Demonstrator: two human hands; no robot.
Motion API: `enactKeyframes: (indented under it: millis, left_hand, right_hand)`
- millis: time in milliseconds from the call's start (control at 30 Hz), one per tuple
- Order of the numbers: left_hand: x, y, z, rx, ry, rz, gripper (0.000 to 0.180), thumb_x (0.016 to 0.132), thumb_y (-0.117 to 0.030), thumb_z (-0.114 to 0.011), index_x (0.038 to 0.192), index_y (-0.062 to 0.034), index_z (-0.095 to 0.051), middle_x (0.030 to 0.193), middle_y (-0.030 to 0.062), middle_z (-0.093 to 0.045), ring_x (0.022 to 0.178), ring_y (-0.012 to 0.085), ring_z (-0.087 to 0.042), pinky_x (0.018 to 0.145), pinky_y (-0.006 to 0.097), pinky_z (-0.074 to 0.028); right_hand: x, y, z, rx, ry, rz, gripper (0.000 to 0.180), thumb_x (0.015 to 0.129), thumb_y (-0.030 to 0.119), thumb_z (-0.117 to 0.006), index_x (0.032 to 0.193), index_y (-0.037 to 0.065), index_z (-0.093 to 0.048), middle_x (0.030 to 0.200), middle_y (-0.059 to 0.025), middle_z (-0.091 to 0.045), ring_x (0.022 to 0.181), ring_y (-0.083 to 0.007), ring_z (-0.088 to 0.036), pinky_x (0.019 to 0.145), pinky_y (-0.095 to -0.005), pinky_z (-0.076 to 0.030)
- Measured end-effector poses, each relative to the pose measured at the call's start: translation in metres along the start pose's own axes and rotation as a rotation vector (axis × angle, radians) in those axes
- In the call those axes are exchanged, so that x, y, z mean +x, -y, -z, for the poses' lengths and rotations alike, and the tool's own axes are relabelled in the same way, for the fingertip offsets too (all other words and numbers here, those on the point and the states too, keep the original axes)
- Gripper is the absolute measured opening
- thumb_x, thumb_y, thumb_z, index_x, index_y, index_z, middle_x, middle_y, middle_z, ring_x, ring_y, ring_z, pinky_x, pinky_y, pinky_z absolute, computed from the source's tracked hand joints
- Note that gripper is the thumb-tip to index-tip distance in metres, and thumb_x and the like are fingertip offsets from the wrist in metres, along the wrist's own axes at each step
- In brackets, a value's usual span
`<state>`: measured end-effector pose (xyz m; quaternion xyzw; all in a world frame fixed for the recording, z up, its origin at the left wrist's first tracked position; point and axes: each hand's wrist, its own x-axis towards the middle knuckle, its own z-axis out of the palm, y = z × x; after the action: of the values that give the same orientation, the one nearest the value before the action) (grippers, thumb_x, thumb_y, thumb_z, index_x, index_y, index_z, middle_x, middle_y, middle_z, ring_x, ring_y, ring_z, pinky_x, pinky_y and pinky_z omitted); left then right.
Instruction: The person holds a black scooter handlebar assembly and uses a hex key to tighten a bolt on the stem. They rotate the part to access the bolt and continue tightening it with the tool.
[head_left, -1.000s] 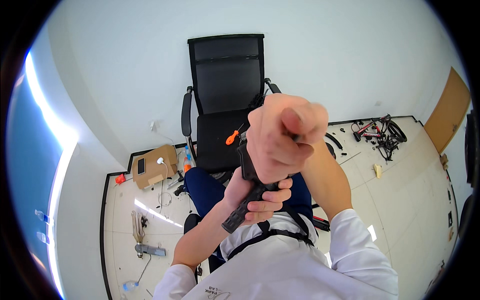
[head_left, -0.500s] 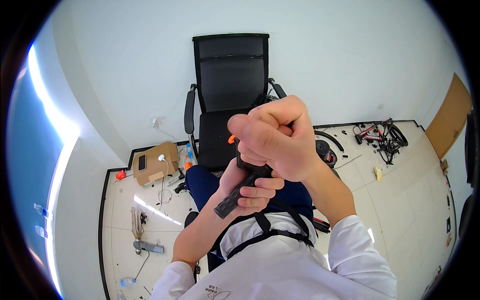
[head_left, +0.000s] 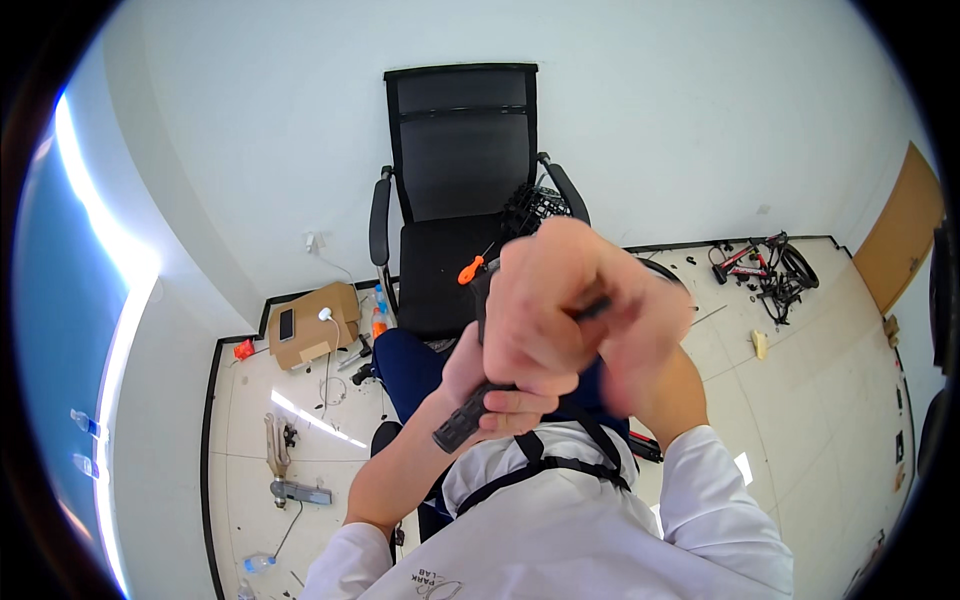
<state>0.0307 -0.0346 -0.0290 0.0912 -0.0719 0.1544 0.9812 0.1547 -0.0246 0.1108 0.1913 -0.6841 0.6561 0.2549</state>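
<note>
My left hand [head_left: 462, 372] is wrapped round a black ribbed handlebar grip [head_left: 460, 428], which slants up and away from my lap. A dark part beyond the grip runs up behind my other hand and is mostly hidden. My right hand [head_left: 560, 310], smeared by motion, is curled just above the left one. A small dark piece shows between its fingers, too blurred to name. Past my hands, an orange-handled screwdriver [head_left: 472, 270] lies on the seat of a black mesh office chair [head_left: 430, 250].
A black basket-like mesh object [head_left: 535, 208] sits at the seat's right side. Left on the floor are a cardboard piece [head_left: 335, 305] with a phone [head_left: 287, 324], bottles [head_left: 379, 322] and a metal fork-shaped part [head_left: 275, 450]. Bicycle parts [head_left: 770, 275] lie far right.
My right hand has moved right and down, its fist turning and loosening, so the screwdriver's orange handle and the mesh object on the chair show more. My left hand keeps its hold.
</note>
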Motion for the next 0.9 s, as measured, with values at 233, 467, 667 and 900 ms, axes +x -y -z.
enactKeyframes:
  millis: [233, 467, 667, 900]
  left_hand:
    - [0.012, 0.007, 0.001, 0.052, -0.087, 0.091, 0.069, 0.089, -0.063, -0.032, 0.095, 0.0032, -0.053, 0.050, 0.0110, -0.044, 0.031, 0.0173, -0.041, 0.027, 0.029, -0.038]
    - [0.023, 0.018, 0.007, 0.046, -0.061, 0.201, 0.068, 0.090, -0.061, -0.033, 0.096, 0.0036, -0.053, 0.051, 0.0114, -0.045, 0.031, 0.0168, -0.041, 0.027, 0.029, -0.039]
    - [0.027, 0.021, 0.011, 0.043, -0.074, 0.207, 0.067, 0.090, -0.060, -0.034, 0.096, 0.0040, -0.053, 0.052, 0.0117, -0.045, 0.031, 0.0165, -0.042, 0.026, 0.028, -0.039]
    - [0.016, 0.010, 0.014, 0.046, -0.100, 0.151, 0.066, 0.090, -0.059, -0.035, 0.097, 0.0044, -0.053, 0.053, 0.0121, -0.046, 0.031, 0.0161, -0.042, 0.026, 0.028, -0.040]
  right_hand:
    - [-0.012, -0.007, -0.004, 0.211, 0.111, -0.255, 0.045, 0.093, 0.018, -0.045, 0.052, 0.000, -0.050, 0.047, -0.0039, -0.044, 0.042, -0.0115, -0.035, 0.044, -0.0259, -0.033]
    - [-0.020, 0.008, -0.011, -0.003, 0.382, -0.601, 0.048, 0.089, 0.020, -0.062, 0.049, 0.005, -0.040, 0.046, 0.0005, -0.032, 0.041, -0.0158, -0.030, 0.045, -0.0304, -0.026]
    - [-0.011, 0.022, -0.033, -0.117, 0.474, -0.808, 0.053, 0.090, 0.021, -0.063, 0.049, 0.004, -0.034, 0.043, 0.0014, -0.030, 0.040, -0.0130, -0.030, 0.042, -0.0298, -0.023]
    - [-0.025, 0.008, -0.042, -0.122, -0.021, -0.495, 0.043, 0.086, 0.004, -0.056, 0.049, 0.000, -0.036, 0.044, -0.0029, -0.029, 0.043, -0.0179, -0.028, 0.047, -0.0312, -0.025]
